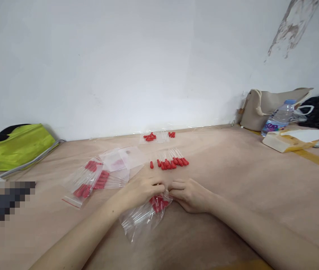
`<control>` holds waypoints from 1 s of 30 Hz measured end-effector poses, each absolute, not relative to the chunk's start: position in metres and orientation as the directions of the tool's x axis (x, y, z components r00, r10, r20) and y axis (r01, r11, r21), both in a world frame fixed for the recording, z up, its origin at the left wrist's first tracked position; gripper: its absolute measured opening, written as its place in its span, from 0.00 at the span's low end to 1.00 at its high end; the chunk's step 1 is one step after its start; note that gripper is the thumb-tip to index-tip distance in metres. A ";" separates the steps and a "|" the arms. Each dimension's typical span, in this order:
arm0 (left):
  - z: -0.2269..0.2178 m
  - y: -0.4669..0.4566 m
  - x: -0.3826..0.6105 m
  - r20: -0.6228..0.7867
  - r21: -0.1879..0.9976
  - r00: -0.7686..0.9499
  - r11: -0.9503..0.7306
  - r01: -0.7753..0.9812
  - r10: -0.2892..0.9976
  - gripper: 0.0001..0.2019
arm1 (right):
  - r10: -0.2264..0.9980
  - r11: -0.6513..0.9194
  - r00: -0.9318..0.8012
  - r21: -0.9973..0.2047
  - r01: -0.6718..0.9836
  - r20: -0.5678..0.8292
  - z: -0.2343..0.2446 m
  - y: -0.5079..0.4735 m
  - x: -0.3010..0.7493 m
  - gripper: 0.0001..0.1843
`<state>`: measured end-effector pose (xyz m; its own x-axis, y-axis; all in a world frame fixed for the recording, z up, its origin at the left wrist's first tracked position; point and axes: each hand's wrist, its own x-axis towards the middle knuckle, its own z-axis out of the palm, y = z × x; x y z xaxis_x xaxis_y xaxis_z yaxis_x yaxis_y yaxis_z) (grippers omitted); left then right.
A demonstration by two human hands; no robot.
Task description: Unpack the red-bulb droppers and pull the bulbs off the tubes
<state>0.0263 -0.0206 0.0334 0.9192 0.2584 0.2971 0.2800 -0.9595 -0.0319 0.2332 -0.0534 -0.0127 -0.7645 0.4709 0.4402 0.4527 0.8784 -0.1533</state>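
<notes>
Clear bag of red-bulbed droppers, lying slantwise on the bench directly under and between the hands, with red bulbs crowded toward the fingertips and clear stems angled down to the lower left. Left hand pinched on the bag's upper edge, thumb against forefinger; right hand curled closed on the same edge from the other side, fingertips partly hidden. Apparently working along that edge; impossible to tell whether opening or closing it.

For good handling, best to keep the film lightly taut between the two pinches and to move along the edge in short steps, thumb squarely opposite finger. Worth nudging the bulbs back from the edge first, being probably the bulkiest part and likely to bunch the film. Also wise to leave the stems flat and parallel, without bending or pressing the thin ends into the plastic. Mind the left forearm, close to the filled bags on the left; better to lift than to sweep across. Likewise avoid knocking the loose droppers just beyond the hands, set roughly in a row with bulbs toward the person. Farther back, near the wall, more red bulbs in two small clusters.
</notes>
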 end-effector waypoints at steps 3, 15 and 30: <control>0.037 -0.020 0.024 0.238 0.071 0.912 -0.943 0.326 0.333 0.09 | 0.516 0.843 -0.712 -0.431 0.323 0.475 -0.012 -0.057 0.232 0.06; 0.032 -0.032 0.028 0.207 0.297 0.860 -0.867 0.400 0.467 0.10 | 0.746 0.367 -0.643 -0.913 0.178 0.174 -0.009 -0.057 0.231 0.10; 0.000 -0.064 0.004 0.226 0.487 0.737 -0.729 0.481 0.637 0.22 | 0.794 0.232 -0.608 -0.923 0.307 -0.003 -0.007 -0.055 0.237 0.24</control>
<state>0.0044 -0.0635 0.0005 0.7367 0.6375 0.2257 0.4811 -0.7286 0.4875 0.2366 -0.0547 -0.0065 -0.6081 0.7939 -0.0031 0.3073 0.2318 -0.9230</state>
